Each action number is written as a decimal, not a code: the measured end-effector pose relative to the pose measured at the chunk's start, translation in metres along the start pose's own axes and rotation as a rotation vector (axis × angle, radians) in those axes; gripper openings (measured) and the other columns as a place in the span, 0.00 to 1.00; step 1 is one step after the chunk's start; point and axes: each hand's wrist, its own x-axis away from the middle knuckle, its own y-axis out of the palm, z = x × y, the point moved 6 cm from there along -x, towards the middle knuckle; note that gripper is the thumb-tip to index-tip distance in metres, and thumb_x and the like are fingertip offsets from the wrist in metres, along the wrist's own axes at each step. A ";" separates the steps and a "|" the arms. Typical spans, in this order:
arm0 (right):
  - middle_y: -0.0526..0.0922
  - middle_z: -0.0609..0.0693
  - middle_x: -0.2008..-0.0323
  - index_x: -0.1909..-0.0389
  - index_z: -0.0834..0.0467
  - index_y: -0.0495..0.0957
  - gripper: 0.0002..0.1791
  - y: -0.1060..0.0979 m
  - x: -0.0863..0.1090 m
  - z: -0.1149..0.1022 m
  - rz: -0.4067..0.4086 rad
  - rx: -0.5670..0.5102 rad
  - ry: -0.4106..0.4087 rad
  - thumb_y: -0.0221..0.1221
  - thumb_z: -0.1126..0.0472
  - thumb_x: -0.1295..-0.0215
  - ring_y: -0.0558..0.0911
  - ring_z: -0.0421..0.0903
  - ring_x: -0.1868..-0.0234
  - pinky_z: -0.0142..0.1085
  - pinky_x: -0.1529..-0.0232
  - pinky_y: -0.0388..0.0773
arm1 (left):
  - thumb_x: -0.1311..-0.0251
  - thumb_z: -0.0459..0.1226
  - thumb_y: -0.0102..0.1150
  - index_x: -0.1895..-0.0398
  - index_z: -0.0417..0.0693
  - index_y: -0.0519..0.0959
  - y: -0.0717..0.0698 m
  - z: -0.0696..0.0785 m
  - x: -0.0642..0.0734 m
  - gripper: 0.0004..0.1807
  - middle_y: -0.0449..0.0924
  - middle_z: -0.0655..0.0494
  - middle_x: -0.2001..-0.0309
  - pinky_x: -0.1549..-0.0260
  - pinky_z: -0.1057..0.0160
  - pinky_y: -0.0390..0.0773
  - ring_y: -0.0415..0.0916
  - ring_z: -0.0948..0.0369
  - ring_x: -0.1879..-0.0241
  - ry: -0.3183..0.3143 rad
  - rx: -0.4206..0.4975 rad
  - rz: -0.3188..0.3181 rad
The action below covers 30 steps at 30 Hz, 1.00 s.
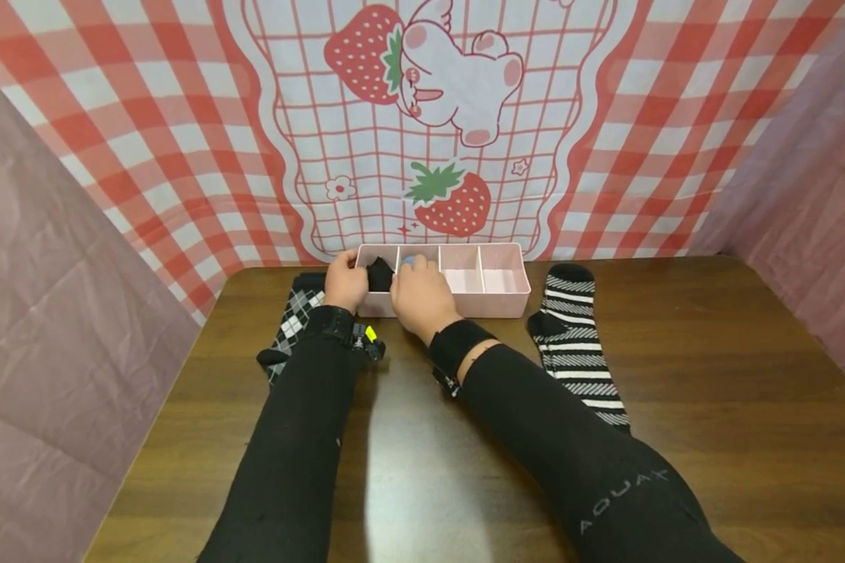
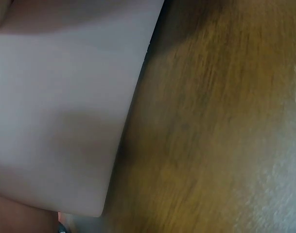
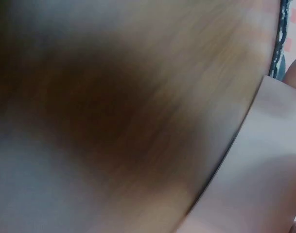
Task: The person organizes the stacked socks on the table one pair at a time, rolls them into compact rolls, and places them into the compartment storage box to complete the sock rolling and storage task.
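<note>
A pink organizer box point(image 1: 465, 306), split into several compartments, stands at the table's back edge. My left hand point(image 1: 346, 283) grips its left end. The box's smooth outer wall point(image 2: 70, 107) fills much of the left wrist view. A black folded cloth point(image 1: 379, 275) sits in the leftmost compartment. My right hand point(image 1: 425, 297) reaches over the front rim into the second compartment, fingers bent down at a light blue item point(image 1: 408, 259). The fingertips are hidden, so whether they pinch it does not show. In the right wrist view the box's end point(image 3: 264, 160) appears at right.
Left of the box lies a grey-black argyle sock point(image 1: 297, 317), partly under my left arm. A black-and-white striped sock point(image 1: 576, 336) lies to the right, partly behind my right sleeve. A checked strawberry-print cloth point(image 1: 451, 199) hangs behind the wooden table point(image 1: 718, 391).
</note>
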 end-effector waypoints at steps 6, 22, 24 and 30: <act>0.75 0.61 0.51 0.47 0.67 0.77 0.23 0.001 0.007 0.003 0.013 0.039 -0.041 0.42 0.52 0.17 0.75 0.58 0.50 0.48 0.45 0.76 | 0.28 0.30 0.44 0.27 0.45 0.71 0.004 0.000 0.003 0.27 0.75 0.44 0.34 0.37 0.50 0.72 0.71 0.47 0.35 -0.007 -0.015 -0.005; 0.74 0.57 0.38 0.37 0.61 0.75 0.25 -0.012 0.029 0.004 -0.152 -0.036 -0.062 0.56 0.48 0.26 0.69 0.56 0.32 0.48 0.29 0.61 | 0.30 0.32 0.44 0.26 0.42 0.68 0.001 0.011 0.003 0.29 0.74 0.40 0.34 0.45 0.45 0.75 0.74 0.43 0.40 0.088 -0.256 -0.047; 0.73 0.58 0.36 0.34 0.62 0.73 0.28 -0.016 0.033 0.004 -0.161 -0.056 -0.077 0.57 0.49 0.27 0.68 0.56 0.31 0.49 0.29 0.60 | 0.30 0.34 0.46 0.25 0.40 0.66 0.000 0.016 0.003 0.29 0.73 0.39 0.33 0.44 0.44 0.75 0.74 0.42 0.40 0.123 -0.344 -0.051; 0.68 0.60 0.29 0.28 0.61 0.68 0.33 -0.038 0.045 0.009 -0.149 -0.096 -0.088 0.59 0.49 0.29 0.64 0.58 0.27 0.51 0.26 0.53 | 0.28 0.40 0.51 0.23 0.40 0.62 0.000 0.062 0.007 0.33 0.65 0.37 0.28 0.35 0.42 0.68 0.66 0.41 0.32 0.288 -0.526 -0.062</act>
